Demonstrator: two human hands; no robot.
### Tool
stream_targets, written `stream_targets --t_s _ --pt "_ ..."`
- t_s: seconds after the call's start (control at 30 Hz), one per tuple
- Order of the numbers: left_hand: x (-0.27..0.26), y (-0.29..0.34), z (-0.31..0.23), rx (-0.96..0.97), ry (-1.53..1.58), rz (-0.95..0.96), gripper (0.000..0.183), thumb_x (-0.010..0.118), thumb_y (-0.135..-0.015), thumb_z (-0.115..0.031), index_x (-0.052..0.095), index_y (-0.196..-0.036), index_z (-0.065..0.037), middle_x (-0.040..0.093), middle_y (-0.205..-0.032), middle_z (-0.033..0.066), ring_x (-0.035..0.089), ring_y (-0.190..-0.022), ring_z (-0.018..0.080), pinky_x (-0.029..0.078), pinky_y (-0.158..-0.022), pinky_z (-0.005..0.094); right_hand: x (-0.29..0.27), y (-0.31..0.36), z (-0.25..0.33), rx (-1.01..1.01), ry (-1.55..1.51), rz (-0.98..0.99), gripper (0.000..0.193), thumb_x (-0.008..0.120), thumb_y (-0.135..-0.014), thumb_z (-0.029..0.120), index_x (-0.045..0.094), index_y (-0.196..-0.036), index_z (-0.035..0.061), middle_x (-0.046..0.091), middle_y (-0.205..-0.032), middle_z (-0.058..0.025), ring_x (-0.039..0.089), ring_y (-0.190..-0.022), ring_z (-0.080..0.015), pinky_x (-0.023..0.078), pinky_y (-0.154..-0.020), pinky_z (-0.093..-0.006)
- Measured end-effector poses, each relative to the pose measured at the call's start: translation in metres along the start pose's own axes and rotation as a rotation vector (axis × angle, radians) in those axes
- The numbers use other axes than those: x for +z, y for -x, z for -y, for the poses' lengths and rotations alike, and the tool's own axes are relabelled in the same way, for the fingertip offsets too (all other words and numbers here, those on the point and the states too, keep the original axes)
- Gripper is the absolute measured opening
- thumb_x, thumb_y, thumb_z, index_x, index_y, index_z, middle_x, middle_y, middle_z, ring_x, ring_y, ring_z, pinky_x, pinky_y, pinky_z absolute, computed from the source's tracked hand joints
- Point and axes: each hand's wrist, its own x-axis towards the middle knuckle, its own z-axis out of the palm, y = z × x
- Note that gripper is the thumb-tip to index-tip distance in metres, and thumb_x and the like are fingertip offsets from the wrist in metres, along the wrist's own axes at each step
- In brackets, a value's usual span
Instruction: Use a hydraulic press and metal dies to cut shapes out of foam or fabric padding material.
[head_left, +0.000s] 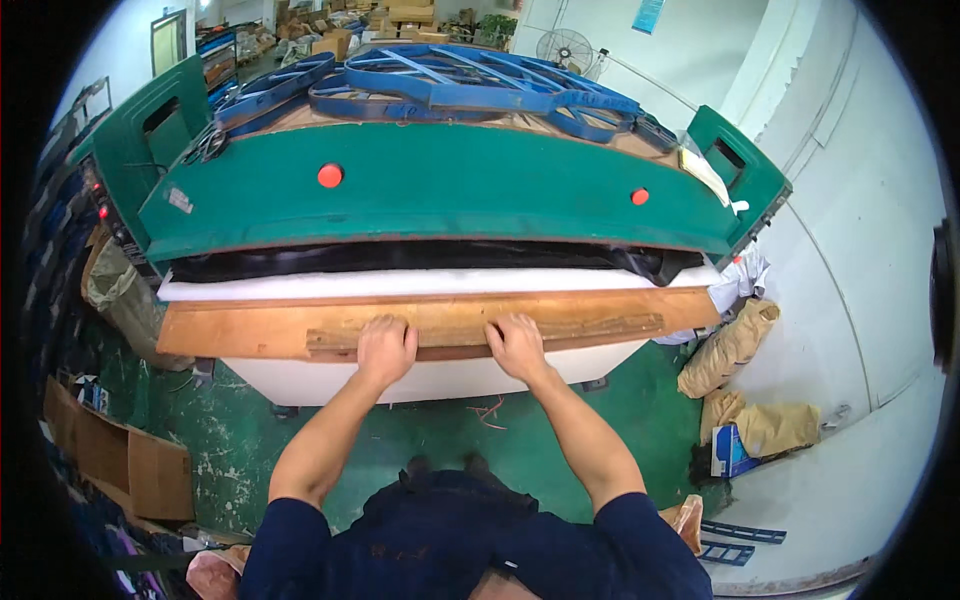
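Below the wide green machine housing (460, 190) lies a flat orange-brown wooden board (235, 326). On it, left hand (387, 347) and right hand (517, 345) curl closed over a narrow brown wooden strip (590, 328). Matched pressure should keep the board square.

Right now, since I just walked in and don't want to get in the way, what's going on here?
A person stands at a green machine, left hand and right hand set apart on a wooden strip along the front of a wooden board. Behind that lie a white layer and black material. Blue frames rest on top of the machine.
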Motion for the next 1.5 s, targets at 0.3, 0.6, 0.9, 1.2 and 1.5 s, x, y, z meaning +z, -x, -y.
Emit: stream_targets --t_s 0.3,0.6,0.9,1.2,1.5 --pt "-0.009 0.009 -0.014 -0.093 -0.06 0.14 0.031 0.056 -0.09 -0.026 0.068 -0.084 0.002 0.068 -0.093 0.0238 0.064 -0.093 0.0403 0.049 -0.09 0.0501 -0.014 0.005 0.007 0.107 -0.014 0.181 0.026 0.059 -0.091 0.024 0.07 -0.094 0.0013 0.07 -0.101 -0.02 0.063 -0.1 -0.0397 0.048 -0.09 -0.0499" --pt "-0.013 0.04 -0.034 -0.145 -0.078 0.055 0.027 0.057 -0.087 -0.025 0.065 -0.079 0.0 0.067 -0.088 0.0225 0.063 -0.09 0.0406 0.049 -0.086 0.0509 -0.029 0.045 0.011 -0.062 0.004 0.092 0.023 0.061 -0.092 0.022 0.069 -0.099 0.0023 0.069 -0.098 -0.0198 0.063 -0.097 -0.0383 0.047 -0.088 -0.0489" --pt "-0.03 0.062 -0.044 -0.186 -0.1 0.058 0.023 0.059 -0.085 -0.023 0.063 -0.081 -0.001 0.064 -0.085 0.02 0.061 -0.088 0.0393 0.047 -0.086 0.0486 -0.042 0.057 0.015 -0.166 -0.137 0.152 0.024 0.063 -0.092 0.022 0.066 -0.106 0.0029 0.065 -0.098 -0.017 0.059 -0.094 -0.037 0.044 -0.085 -0.0465" --pt "-0.045 0.073 -0.064 -0.169 -0.022 0.026 0.022 0.062 -0.084 -0.022 0.062 -0.078 -0.001 0.063 -0.082 0.0196 0.061 -0.085 0.0398 0.048 -0.085 0.0486 -0.059 0.055 0.016 -0.167 -0.152 0.243 0.023 0.07 -0.085 0.019 0.066 -0.101 0.0029 0.063 -0.088 -0.015 0.059 -0.084 -0.0346 0.044 -0.077 -0.0448" --pt "-0.132 0.046 0.039 -0.116 0.154 -0.074 0.035 0.072 -0.08 -0.015 0.063 -0.111 0.0 0.066 -0.105 0.0192 0.063 -0.098 0.0389 0.051 -0.089 0.0469 -0.069 -0.039 0.037 0.352 -0.356 0.886 0.025 0.071 -0.09 0.015 0.069 -0.108 -0.003 0.073 -0.085 -0.0135 0.069 -0.08 -0.0158 0.054 -0.074 -0.0303"
